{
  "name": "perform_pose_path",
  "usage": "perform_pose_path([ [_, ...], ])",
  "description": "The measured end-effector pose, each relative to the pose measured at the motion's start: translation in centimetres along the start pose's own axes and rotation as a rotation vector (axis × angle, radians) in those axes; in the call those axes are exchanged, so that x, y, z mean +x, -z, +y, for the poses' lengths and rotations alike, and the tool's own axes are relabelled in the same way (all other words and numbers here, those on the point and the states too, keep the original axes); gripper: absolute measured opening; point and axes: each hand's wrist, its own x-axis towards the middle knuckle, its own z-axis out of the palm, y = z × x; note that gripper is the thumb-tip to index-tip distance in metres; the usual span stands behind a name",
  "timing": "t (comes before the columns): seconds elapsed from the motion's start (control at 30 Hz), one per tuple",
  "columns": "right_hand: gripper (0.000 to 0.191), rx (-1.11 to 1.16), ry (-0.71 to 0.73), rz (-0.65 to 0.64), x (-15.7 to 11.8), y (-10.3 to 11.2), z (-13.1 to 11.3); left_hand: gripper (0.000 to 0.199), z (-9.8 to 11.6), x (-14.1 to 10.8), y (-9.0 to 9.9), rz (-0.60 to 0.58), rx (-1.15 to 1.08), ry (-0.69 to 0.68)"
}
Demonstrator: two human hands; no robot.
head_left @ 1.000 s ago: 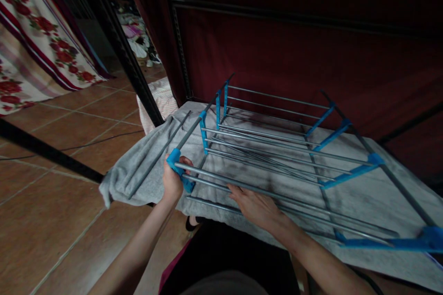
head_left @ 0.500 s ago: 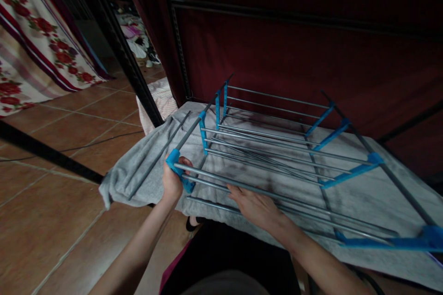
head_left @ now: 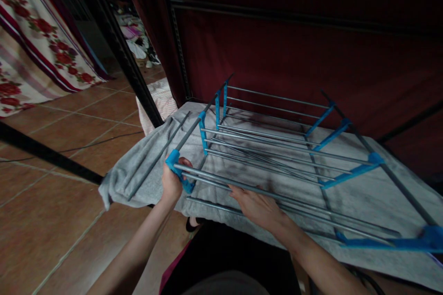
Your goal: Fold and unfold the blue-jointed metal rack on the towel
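A partly joined rack of grey metal tubes with blue plastic connectors (head_left: 375,159) lies across a grey cloth. My left hand (head_left: 172,184) is closed around the blue corner connector (head_left: 173,158) at the rack's near left. Two long tubes run right from that corner. My right hand (head_left: 258,205) has its fingers wrapped around the metal tubes (head_left: 212,176) just right of there; which tube it bears on is partly hidden. The tubes' right ends lie by the near right blue bracket (head_left: 401,242), apparently not seated in its corner. A lower tube (head_left: 214,204) passes beneath my right hand.
On the cloth (head_left: 145,140) left of the rack lies a loose grey tube (head_left: 159,156). Several thin rods (head_left: 256,154) cross inside the rack. Black metal posts (head_left: 121,41) and a dark red curtain (head_left: 277,55) border the surface. A cable (head_left: 100,140) runs over the tiled floor.
The two near tubes have shifted slightly, their right ends a little further right, and they sit closer together by my left hand. Both hands stay almost in place.
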Motion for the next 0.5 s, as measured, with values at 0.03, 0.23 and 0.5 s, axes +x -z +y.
perform_pose_path([
  [0.03, 0.041, 0.003, 0.008, 0.002, 0.01, 0.05, 0.0, 0.061, 0.05, -0.03, -0.04, 0.002, -0.005, 0.0],
  [0.23, 0.041, -0.007, 0.032, 0.03, -0.03, 0.0, -0.05, 0.061, 0.55, -0.28, -0.48, 0.003, -0.021, -0.01],
  [0.5, 0.041, -0.018, 0.054, 0.041, -0.11, -0.28, 0.11, 0.06, 0.62, -0.38, -0.39, -0.009, 0.014, -0.018],
])
